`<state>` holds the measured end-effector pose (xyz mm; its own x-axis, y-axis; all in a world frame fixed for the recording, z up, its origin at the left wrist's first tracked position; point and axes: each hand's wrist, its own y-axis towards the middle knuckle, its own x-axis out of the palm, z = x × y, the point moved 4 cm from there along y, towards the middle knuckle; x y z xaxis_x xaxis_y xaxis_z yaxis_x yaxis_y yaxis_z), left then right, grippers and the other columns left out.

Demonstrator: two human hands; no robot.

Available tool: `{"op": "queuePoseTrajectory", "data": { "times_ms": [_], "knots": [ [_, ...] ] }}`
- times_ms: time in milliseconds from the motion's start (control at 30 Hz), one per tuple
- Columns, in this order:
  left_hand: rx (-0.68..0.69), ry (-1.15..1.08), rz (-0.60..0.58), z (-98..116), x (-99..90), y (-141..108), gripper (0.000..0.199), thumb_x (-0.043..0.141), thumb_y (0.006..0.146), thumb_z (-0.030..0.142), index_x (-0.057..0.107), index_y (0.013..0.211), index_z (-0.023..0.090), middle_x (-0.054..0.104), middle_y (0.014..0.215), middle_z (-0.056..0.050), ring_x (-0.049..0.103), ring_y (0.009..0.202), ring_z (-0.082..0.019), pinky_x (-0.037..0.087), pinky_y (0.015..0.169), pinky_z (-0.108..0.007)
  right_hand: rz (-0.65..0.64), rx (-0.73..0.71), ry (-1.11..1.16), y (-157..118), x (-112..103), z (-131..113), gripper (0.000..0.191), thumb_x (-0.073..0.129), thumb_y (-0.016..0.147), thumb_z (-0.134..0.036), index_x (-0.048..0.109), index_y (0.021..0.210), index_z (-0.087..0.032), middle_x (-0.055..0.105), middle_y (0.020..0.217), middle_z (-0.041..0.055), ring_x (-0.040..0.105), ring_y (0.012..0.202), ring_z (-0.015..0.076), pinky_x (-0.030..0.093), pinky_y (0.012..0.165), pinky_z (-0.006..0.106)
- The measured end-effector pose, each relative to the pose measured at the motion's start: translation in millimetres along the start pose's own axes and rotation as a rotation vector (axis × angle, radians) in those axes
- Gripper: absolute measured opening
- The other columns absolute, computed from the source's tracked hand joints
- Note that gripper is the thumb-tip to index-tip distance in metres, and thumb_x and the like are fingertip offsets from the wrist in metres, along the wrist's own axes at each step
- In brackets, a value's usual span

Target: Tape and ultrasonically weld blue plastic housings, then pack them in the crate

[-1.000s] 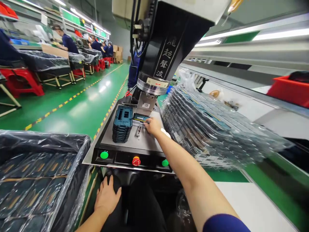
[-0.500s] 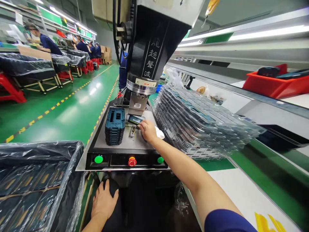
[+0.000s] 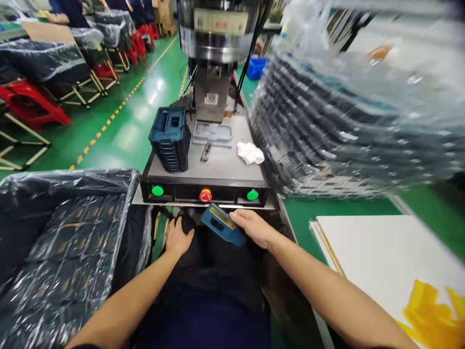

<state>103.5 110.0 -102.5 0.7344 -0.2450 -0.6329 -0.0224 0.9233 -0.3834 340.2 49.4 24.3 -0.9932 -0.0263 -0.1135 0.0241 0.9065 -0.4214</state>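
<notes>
A flat teal-blue plastic casing with a yellow strip sits tilted over the person's lap, just below the machine's front edge. The right hand grips its end, fingers curled over it. The left hand lies open, palm down, on dark trousers, just beside the casing without touching it. At twelve o'clock stands a steel-headed ultrasonic welding press, its grey metal base plate bearing a stack of dark blue casings, a shallow grey nest fixture and a crumpled white cloth. A red stop button sits between two green buttons on its front. A plastic-lined bin fills eight o'clock; plastic-wrapped stacked trays loom at two o'clock.
</notes>
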Motion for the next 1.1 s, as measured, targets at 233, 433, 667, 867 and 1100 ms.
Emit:
{"op": "queuePoseTrajectory", "data": {
  "times_ms": [233,433,667,867,1100],
  "knots": [
    [0.003,-0.447,-0.392,63.4,-14.1,-33.8,0.054,0.047,0.087,0.058,0.058,0.120,0.017,0.066,0.113,-0.010,0.064,0.100,-0.019,0.050,0.088,-0.032,-0.205,0.177,0.161,16.2,4.7,26.7,0.052,0.075,0.062,-0.065,0.054,0.068,-0.017,0.058,0.060,-0.0014,0.049,0.054,0.0095,0.040,0.053,0.022],
    [0.117,-0.512,-0.512,98.2,-17.6,-53.0,0.040,0.072,0.072,0.049,0.064,0.090,0.014,0.062,0.069,0.000,0.057,0.062,-0.011,0.046,0.055,-0.020,-0.225,0.079,-0.056,20.0,3.6,23.3,0.047,0.064,0.073,-0.063,0.058,0.073,-0.016,0.058,0.062,-0.0011,0.048,0.054,0.0104,0.038,0.051,0.022],
    [0.011,-0.478,-0.473,84.7,-8.3,-52.8,0.041,0.067,0.074,0.054,0.060,0.085,0.015,0.062,0.060,0.000,0.055,0.052,-0.012,0.046,0.048,-0.023,-0.244,-0.147,-0.510,19.3,0.9,16.5,0.022,0.060,0.082,-0.036,0.068,0.095,-0.020,0.070,0.085,0.0013,0.061,0.073,0.0153,0.044,0.065,0.024],
    [0.119,-0.298,-0.380,80.7,-6.3,-52.4,0.040,0.058,0.081,0.055,0.060,0.078,0.015,0.062,0.061,-0.002,0.052,0.049,-0.011,0.040,0.049,-0.022,-0.173,-0.081,-0.585,15.0,2.6,13.4,0.019,0.062,0.081,-0.032,0.073,0.096,-0.027,0.073,0.084,-0.0012,0.063,0.071,0.0172,0.044,0.063,0.026],
    [0.219,0.110,-0.059,94.4,-14.6,-63.9,0.074,0.069,0.072,0.058,0.050,0.129,0.015,0.063,0.116,-0.015,0.059,0.107,-0.028,0.044,0.090,-0.036,-0.170,-0.218,-0.508,18.6,13.3,16.1,0.034,0.042,0.092,-0.030,0.070,0.111,-0.023,0.072,0.097,0.0023,0.065,0.084,0.0186,0.049,0.076,0.029]
  ]
}}
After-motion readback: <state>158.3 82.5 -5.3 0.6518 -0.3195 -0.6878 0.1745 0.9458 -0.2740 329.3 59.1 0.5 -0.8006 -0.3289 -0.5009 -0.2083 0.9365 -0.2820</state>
